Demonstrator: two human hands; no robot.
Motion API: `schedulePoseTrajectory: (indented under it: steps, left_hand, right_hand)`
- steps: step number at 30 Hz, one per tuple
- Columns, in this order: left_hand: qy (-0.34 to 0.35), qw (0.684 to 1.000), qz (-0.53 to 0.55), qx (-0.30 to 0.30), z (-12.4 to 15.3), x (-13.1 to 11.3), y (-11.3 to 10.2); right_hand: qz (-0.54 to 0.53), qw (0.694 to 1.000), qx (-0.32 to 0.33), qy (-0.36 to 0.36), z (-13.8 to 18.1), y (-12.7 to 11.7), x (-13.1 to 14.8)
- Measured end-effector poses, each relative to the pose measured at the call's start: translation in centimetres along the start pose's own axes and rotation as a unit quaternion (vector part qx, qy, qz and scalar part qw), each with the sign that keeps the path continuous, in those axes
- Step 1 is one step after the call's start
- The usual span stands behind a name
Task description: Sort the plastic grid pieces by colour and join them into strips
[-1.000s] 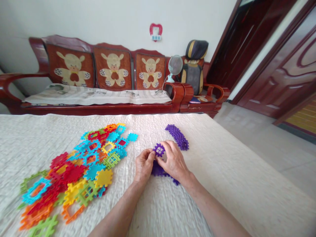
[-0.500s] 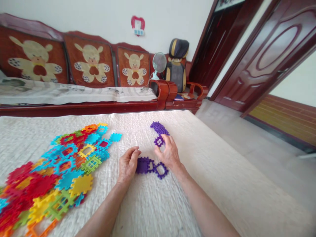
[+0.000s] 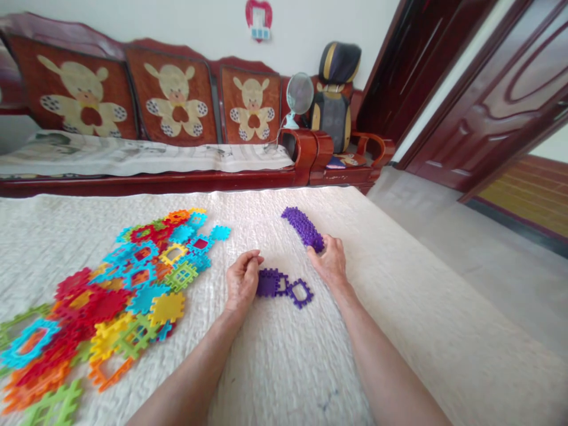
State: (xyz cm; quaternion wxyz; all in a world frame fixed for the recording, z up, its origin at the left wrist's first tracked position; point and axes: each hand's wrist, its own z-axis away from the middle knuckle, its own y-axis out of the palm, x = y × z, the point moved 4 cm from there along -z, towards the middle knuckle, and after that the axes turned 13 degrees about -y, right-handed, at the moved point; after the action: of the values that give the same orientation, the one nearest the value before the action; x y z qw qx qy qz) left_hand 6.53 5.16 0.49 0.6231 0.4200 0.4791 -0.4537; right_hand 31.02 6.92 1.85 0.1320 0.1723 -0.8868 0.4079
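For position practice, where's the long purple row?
In the head view, the long purple row is right of centre, beyond flat purple pieces, ending at the right hand.

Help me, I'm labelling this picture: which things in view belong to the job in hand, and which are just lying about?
Job in hand:
purple row, its near end at the right hand
purple pieces beside the left hand
probably the multicoloured pile, also toothed pieces

Just about:
fan
bear cushions on the sofa
heart-shaped wall ornament
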Motion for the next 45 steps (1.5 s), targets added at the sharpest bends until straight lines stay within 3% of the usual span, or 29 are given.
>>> schedulePoseTrajectory:
  steps: [4,8,11,16,18,21,26,32,35,39,45]
  left_hand:
    - [-0.013,1.0,0.018,-0.013,-0.3,-0.2,-0.2]
    - [0.023,0.999,-0.039,-0.01,-0.7,-0.9,-0.8]
    - [0.062,0.983,-0.141,0.103,-0.5,-1.5,-0.7]
    - [0.15,0.885,-0.296,0.326,0.8,-2.7,-0.2]
    - [0.167,0.853,-0.328,0.37,1.1,-3.1,-0.1]
    - [0.193,0.832,-0.357,0.378,1.1,-3.5,-0.1]
    - [0.227,0.852,-0.345,0.322,1.1,-3.4,0.0]
    - [0.189,0.901,-0.257,0.292,0.8,-3.6,0.1]
    - [0.185,0.92,-0.239,0.25,0.5,-3.6,0.2]
    - [0.124,0.957,-0.185,0.189,-0.4,-3.1,0.0]
    - [0.018,0.974,-0.087,0.209,-1.4,-2.5,-0.4]
  right_hand:
    - [0.01,1.0,-0.016,-0.009,-0.1,-0.3,0.2]
    - [-0.048,0.993,-0.054,-0.089,-0.2,-1.0,1.9]
    - [-0.147,0.973,-0.026,-0.174,0.1,-1.1,4.2]
    - [-0.261,0.931,0.109,-0.232,1.2,-0.3,7.3]
    - [-0.278,0.918,0.155,-0.237,1.6,0.1,7.9]
    - [-0.279,0.909,0.191,-0.242,1.8,0.4,8.3]
    - [-0.271,0.913,0.201,-0.228,1.8,0.7,8.2]
    - [-0.283,0.918,0.208,-0.184,1.7,1.4,7.7]
    - [-0.283,0.919,0.204,-0.182,1.5,1.3,8.1]
    - [-0.288,0.916,0.189,-0.204,1.3,1.1,9.1]
    - [-0.291,0.919,0.174,-0.199,1.6,1.2,9.9]
